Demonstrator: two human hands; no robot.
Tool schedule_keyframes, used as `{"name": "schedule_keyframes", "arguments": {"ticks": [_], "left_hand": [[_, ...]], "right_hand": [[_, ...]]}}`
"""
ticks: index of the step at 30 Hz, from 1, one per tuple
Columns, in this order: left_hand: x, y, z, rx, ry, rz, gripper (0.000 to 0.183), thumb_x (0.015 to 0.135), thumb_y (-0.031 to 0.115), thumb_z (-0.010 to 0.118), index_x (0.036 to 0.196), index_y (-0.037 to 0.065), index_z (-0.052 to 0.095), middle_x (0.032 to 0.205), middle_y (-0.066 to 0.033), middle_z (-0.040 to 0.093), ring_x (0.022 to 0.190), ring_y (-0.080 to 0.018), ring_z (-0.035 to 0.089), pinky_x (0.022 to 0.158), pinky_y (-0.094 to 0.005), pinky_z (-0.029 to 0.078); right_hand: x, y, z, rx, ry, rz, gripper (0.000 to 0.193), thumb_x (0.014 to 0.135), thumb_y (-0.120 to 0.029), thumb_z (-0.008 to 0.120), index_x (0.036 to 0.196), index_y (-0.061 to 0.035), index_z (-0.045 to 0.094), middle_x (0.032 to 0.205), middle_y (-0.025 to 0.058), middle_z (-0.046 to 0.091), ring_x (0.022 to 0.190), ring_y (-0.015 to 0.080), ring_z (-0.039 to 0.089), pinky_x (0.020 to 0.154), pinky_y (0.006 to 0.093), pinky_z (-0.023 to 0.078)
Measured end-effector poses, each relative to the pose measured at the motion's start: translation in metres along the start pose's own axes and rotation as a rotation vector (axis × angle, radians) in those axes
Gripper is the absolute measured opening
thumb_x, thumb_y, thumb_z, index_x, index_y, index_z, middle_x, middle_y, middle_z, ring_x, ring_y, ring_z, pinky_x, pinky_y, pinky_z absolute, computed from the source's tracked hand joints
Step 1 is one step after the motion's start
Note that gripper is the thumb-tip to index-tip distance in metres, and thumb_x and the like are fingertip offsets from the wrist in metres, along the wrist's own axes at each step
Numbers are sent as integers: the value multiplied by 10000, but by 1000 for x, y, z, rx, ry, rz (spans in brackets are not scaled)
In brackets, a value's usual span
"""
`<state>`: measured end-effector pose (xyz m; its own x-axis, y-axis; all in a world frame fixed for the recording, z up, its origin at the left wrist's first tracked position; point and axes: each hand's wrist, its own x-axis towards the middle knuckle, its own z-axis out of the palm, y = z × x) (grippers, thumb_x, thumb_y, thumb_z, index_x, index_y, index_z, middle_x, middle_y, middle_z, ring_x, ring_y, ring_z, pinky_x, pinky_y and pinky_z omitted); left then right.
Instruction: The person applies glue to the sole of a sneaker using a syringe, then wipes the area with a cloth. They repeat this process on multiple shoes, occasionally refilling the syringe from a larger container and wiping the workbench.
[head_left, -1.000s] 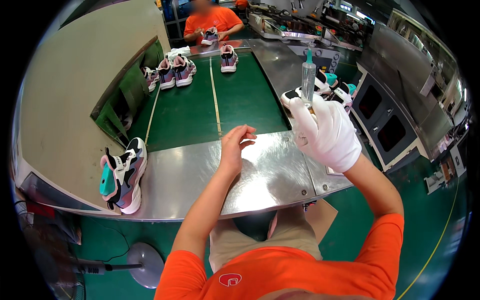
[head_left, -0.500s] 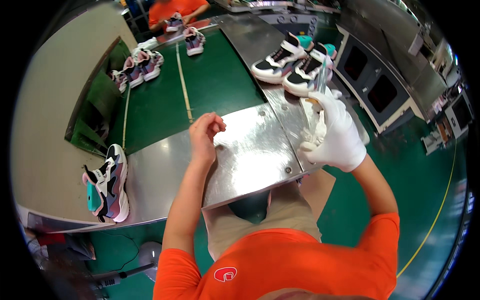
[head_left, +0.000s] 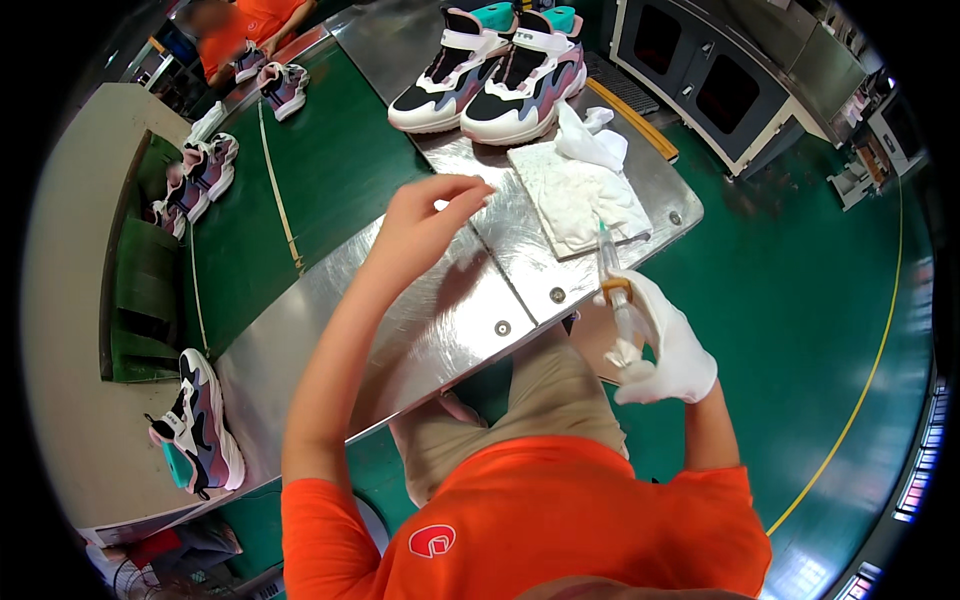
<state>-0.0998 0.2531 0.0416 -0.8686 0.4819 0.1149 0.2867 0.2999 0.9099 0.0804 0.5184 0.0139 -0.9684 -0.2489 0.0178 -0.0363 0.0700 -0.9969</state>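
Note:
My right hand, in a white glove, is closed round a clear syringe with a green tip and an amber flange. The syringe points up, its tip over the near edge of a folded white cloth. Bare, my left hand hovers over the metal tabletop left of that cloth, its thumb and fingers stretched forward with nothing visible in them. Beyond the cloth stand two white, black and purple sneakers with teal inserts.
A matching sneaker stands at the left end of the metal tabletop. More shoes lie along the green conveyor belt, where a co-worker in orange handles another shoe. A crumpled white cloth tops the folded one.
My right hand has drawn back toward me with the syringe, uncovering the white cloth. My left hand has reached forward and its fingers have straightened. The view has swung to the right.

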Motion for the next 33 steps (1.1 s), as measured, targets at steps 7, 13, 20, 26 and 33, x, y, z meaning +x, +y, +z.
{"name": "schedule_keyframes", "arguments": {"ticks": [7,13,20,26,33], "left_hand": [[132,-5,54,391,-107,60,281,874,173,579,1101,39,678,904,-140,697,795,-245,659,731,-313,510],[153,-28,75,102,-207,40,358,830,124,635,1185,97,672,766,-74,668,667,-117,572,645,-268,474],[155,-33,78,445,-237,455,289,838,132,647,1111,40,671,1012,-109,655,935,-267,590,833,-345,475],[159,-38,93,518,-114,662,217,845,85,614,1039,-6,649,980,-150,639,941,-331,585,835,-395,474],[152,-35,92,483,-19,771,162,815,66,647,959,-6,661,862,-150,640,834,-335,613,740,-389,498]], "right_hand": [[32,2,-46,596,159,-168,1373,399,-565,904,1440,65,266,1281,170,523,742,123,471,658,266,466],[102,27,-84,1034,95,-354,375,838,-540,558,948,-183,593,1357,164,475,853,311,435,696,409,389],[119,40,-109,1545,-285,-267,707,746,-646,647,1215,-133,511,1298,160,483,1108,376,447,837,482,409],[125,44,-109,1253,-102,-249,719,765,-447,777,1254,-11,483,1219,162,530,1041,277,539,863,435,474],[167,46,-115,242,532,17,521,844,-81,726,1267,49,451,984,92,623,762,120,602,653,230,485]]}}
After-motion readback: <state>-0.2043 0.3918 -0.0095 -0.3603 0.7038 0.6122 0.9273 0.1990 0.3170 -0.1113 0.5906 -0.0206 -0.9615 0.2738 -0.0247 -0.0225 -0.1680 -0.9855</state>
